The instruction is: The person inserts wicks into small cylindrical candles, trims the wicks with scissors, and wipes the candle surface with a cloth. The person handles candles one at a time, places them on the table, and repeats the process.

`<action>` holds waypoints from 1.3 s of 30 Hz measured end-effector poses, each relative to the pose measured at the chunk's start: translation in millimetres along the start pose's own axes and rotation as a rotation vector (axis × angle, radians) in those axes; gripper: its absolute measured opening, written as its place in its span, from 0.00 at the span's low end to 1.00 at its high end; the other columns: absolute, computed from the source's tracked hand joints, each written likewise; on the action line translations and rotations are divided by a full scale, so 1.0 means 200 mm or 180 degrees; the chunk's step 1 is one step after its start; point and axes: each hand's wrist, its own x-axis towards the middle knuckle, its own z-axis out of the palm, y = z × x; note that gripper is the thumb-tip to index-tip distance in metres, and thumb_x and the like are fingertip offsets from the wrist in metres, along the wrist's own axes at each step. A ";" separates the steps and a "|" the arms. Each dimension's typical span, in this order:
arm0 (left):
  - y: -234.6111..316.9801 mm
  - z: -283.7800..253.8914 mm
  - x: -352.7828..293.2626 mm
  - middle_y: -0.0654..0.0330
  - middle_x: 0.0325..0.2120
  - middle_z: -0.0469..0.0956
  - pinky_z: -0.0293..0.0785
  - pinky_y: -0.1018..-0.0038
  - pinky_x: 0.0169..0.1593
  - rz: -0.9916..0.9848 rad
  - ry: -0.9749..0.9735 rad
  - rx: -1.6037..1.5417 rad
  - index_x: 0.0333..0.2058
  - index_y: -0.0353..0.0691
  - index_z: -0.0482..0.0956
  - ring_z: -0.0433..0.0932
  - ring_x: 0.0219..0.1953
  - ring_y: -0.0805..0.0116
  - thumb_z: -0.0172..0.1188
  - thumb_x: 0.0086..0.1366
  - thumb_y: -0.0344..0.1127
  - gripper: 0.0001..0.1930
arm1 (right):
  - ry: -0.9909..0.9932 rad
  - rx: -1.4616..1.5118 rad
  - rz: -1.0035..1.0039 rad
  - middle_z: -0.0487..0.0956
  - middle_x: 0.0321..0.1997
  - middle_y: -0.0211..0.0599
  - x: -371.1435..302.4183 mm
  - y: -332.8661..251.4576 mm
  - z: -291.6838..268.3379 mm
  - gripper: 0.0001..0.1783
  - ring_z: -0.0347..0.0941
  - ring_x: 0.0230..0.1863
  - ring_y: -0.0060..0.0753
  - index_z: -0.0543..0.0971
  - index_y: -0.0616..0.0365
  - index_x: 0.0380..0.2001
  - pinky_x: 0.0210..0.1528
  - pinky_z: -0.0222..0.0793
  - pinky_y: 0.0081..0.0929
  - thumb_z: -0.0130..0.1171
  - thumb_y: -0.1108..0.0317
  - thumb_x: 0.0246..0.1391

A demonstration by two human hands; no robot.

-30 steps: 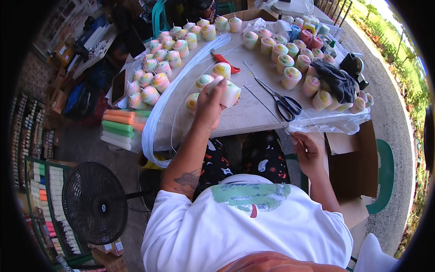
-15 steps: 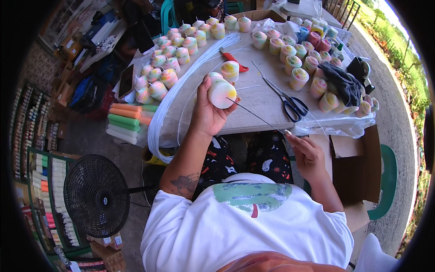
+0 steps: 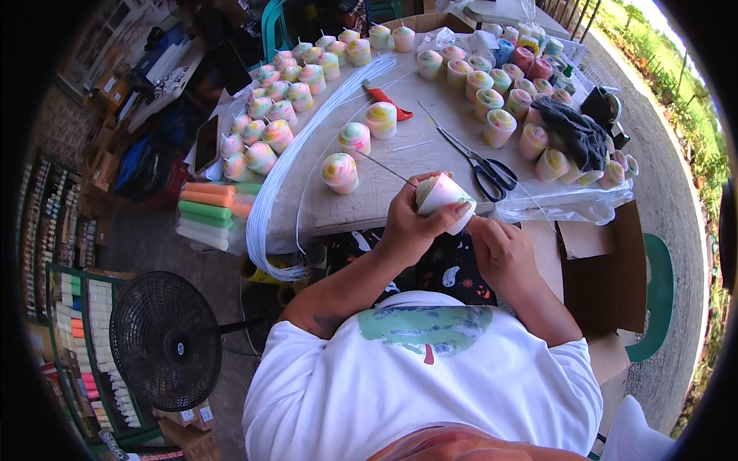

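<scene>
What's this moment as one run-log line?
left hand: gripping candle | right hand: at candle's base | thin rod: projecting from candle's top end | table: scissors, more candles

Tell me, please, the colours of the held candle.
The candle is mostly white with some green; best in head view.

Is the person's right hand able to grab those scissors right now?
Probably yes: the scissors lie on the table just past the right hand, and nothing tall seems to stand between. But that hand looks busy at the candle's bottom, so it would likely have to come away first.
</scene>
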 end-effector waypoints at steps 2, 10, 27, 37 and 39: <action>0.10 -0.03 0.07 0.61 0.35 0.76 0.74 0.75 0.44 0.0212 0.0307 -0.0125 0.43 0.33 0.73 0.76 0.35 0.75 0.67 0.57 0.40 0.20 | 0.0106 0.0331 0.0467 0.77 0.26 0.37 -0.06 0.05 -0.01 0.09 0.75 0.25 0.39 0.76 0.58 0.34 0.29 0.70 0.32 0.60 0.78 0.46; 0.24 -0.16 0.10 0.63 0.36 0.75 0.73 0.77 0.43 0.0266 0.0521 -0.0276 0.45 0.34 0.73 0.75 0.35 0.76 0.68 0.56 0.35 0.21 | -0.0060 0.1173 0.0627 0.78 0.26 0.42 -0.06 0.09 0.05 0.06 0.77 0.28 0.41 0.76 0.61 0.32 0.31 0.71 0.28 0.61 0.79 0.49; 0.45 -0.32 0.06 0.54 0.26 0.78 0.76 0.79 0.29 -0.0502 -0.0023 -0.2209 0.40 0.29 0.76 0.78 0.25 0.69 0.44 0.60 0.71 0.41 | -0.0030 0.1342 0.1344 0.77 0.26 0.38 0.01 0.19 0.17 0.09 0.72 0.25 0.28 0.76 0.61 0.42 0.32 0.69 0.24 0.55 0.74 0.58; 0.47 -0.17 -0.11 0.54 0.34 0.78 0.78 0.71 0.35 -0.0630 -0.0348 -0.2383 0.46 0.34 0.72 0.80 0.32 0.65 0.41 0.62 0.70 0.38 | -0.0392 0.1012 0.1524 0.76 0.28 0.32 -0.01 0.23 0.21 0.09 0.72 0.30 0.19 0.76 0.63 0.43 0.35 0.69 0.19 0.53 0.76 0.59; 0.49 -0.05 -0.24 0.55 0.42 0.75 0.78 0.68 0.39 -0.0626 -0.0986 -0.2448 0.52 0.35 0.66 0.79 0.38 0.64 0.44 0.59 0.72 0.42 | -0.0263 0.0920 0.1521 0.76 0.27 0.32 0.01 0.24 0.20 0.10 0.73 0.30 0.20 0.75 0.61 0.43 0.34 0.69 0.20 0.52 0.76 0.59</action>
